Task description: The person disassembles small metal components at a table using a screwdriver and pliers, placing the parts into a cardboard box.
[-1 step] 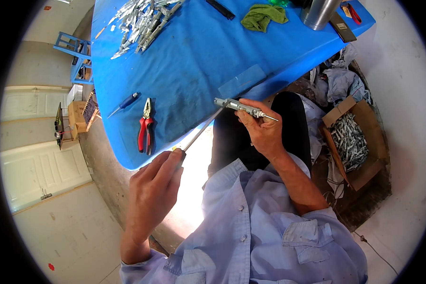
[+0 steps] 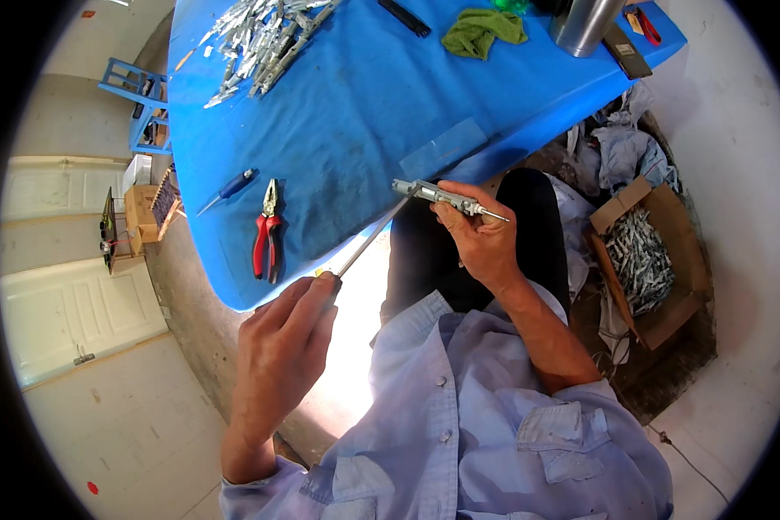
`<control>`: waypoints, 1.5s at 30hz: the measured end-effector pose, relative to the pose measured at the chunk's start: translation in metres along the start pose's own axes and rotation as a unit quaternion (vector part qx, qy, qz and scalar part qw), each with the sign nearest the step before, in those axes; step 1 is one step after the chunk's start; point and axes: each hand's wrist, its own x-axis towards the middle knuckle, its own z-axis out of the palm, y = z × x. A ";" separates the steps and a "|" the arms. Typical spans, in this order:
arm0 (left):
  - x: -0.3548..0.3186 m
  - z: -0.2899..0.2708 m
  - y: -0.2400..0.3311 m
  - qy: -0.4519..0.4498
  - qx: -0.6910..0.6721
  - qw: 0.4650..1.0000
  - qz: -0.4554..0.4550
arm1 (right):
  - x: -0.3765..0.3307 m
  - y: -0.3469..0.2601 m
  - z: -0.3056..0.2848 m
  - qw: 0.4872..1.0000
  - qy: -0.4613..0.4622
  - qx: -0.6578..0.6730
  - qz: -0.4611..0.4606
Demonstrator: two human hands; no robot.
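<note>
Grey metal glints between the two hands: a slim, elongated part (image 2: 431, 191) sits in the right hand (image 2: 484, 247), pinched between thumb and fingers, with a thin rod jutting from its right end. Closed around a dark handle, the left hand (image 2: 283, 342) grips a long-shafted tool (image 2: 364, 248), whose tip meets the part near its left end; whether it is seated in a slot is too small to tell. Both hands are above the person's lap, just off the near edge of the surface (image 2: 347, 130), with dark trousers (image 2: 425, 260) and a pale blue shirt (image 2: 407, 381) beneath and behind them.

On the surface's blue covering, pliers with red handles (image 2: 270, 224) lie near the left edge, jaws slightly parted, and a blue-handled screwdriver (image 2: 235, 184) rests beside them. Farther back is a heap of metal pieces (image 2: 273, 39); to its right come a black elongated object (image 2: 405, 17), a crumpled green cloth (image 2: 477, 35) and a steel flask (image 2: 583, 26), with a dark flat object (image 2: 628, 54) by the right corner.

Right of the person, an open cardboard box (image 2: 683, 251) holds many small metal pieces (image 2: 640, 260), and crumpled plastic bags (image 2: 624, 152) lie behind it. Far left, a blue rack (image 2: 128, 84) stands by the wall.
</note>
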 end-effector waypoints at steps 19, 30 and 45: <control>-0.011 0.016 -0.012 0.009 0.080 0.996 0.023 | 0.003 -0.046 -0.035 0.861 -0.085 0.421 0.274; -0.016 0.019 -0.020 0.005 0.111 0.993 0.043 | 0.038 -0.019 -0.039 0.851 -0.229 0.237 0.410; -0.009 0.011 -0.021 -0.054 0.092 0.994 0.014 | 0.034 -0.031 -0.023 0.927 -0.242 -0.018 0.288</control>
